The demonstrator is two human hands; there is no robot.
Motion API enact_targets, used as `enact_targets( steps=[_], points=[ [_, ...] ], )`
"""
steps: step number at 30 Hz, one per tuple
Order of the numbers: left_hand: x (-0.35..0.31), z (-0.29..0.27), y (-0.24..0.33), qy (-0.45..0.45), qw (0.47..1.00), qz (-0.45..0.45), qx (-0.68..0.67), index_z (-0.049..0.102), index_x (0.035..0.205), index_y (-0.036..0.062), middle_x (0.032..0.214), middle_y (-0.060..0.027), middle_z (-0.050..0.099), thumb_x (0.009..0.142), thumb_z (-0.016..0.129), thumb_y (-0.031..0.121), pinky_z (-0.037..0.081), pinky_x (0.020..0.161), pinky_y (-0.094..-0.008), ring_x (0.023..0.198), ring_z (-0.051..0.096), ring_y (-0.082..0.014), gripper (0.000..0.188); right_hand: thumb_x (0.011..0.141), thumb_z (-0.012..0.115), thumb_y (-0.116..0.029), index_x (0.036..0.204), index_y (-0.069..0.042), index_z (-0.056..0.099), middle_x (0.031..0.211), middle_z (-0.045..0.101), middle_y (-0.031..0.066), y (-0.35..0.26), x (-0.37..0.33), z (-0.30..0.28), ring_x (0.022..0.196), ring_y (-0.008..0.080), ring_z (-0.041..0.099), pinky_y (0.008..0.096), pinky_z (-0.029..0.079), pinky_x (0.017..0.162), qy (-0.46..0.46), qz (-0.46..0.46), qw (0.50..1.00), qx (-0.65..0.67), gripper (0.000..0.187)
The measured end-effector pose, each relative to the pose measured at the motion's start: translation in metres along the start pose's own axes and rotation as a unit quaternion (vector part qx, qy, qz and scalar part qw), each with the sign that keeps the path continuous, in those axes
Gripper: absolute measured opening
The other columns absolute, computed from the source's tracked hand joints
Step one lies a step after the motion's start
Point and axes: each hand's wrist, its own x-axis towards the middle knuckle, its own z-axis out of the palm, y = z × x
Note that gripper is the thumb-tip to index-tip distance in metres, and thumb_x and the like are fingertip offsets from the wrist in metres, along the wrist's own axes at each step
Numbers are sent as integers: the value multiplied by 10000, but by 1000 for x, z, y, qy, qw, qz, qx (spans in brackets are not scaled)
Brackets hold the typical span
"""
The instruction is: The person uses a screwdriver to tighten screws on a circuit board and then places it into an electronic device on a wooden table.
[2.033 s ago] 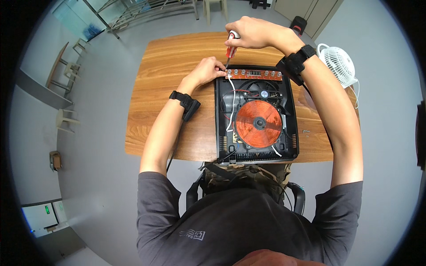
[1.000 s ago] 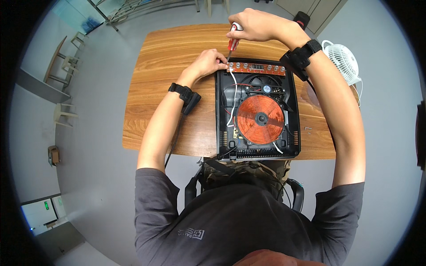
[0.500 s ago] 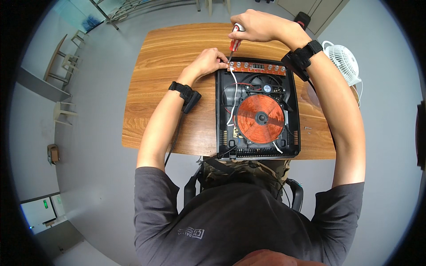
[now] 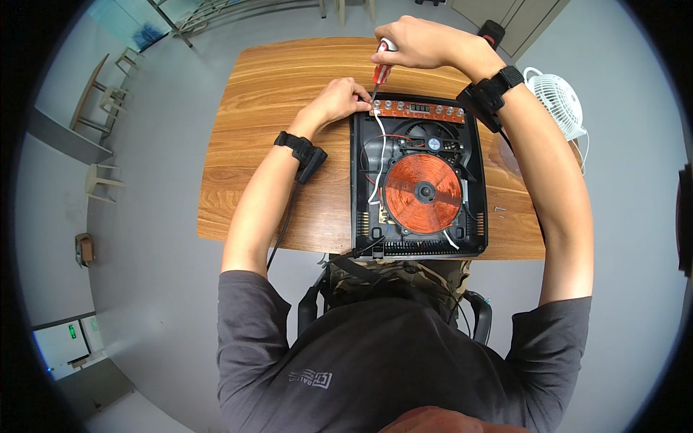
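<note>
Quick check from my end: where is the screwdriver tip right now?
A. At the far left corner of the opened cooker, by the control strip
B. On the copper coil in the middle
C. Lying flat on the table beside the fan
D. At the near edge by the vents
A: the right hand holds the red-handled screwdriver upright, its tip at the far left end of the control strip, where the left hand steadies the opened cooker.

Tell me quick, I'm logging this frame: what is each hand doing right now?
Left hand: fingers pinched at the far-left corner of the opened cooker; what they grip cannot be told.
Right hand: closed on the red-handled screwdriver.
</note>
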Motion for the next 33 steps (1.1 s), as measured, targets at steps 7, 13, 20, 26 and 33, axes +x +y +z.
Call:
enact_targets(
  steps=[7,13,20,26,33],
  points=[
    [0,-1,5,-4,1000,-11,-7,807,1045,102,892,-104,662,822,855,275,519,766,-363,832,620,-231,287,993,623,-504,932,35,690,769,686,244,0,7,4,757,427,677,477,539,714,1,27,1000,-14,546],
    [-1,-3,6,-13,1000,-22,-16,808,1048,104,889,-102,655,819,855,276,514,760,-368,828,616,-229,290,986,633,-521,918,45,688,754,674,251,0,3,1,738,427,671,472,532,692,1,16,1000,-4,573],
    [0,-1,3,-5,1000,-15,-7,811,1040,120,852,-84,615,813,857,287,498,746,-370,810,596,-227,286,996,630,-497,928,49,688,728,670,238,12,5,3,699,422,661,466,531,675,8,3,1000,-19,553],
    [-1,1,3,9,1000,-7,1,803,1043,109,835,-86,623,813,854,285,490,731,-373,788,591,-228,294,997,632,-491,949,48,688,735,673,242,10,5,8,717,424,676,471,533,682,25,4,1000,0,544],
    [-1,2,0,17,1000,2,2,792,1045,91,822,-85,624,808,856,286,488,721,-369,770,586,-225,314,994,636,-487,954,45,689,762,685,245,5,8,6,739,424,685,468,539,694,7,6,1000,-6,536]
  ],
)
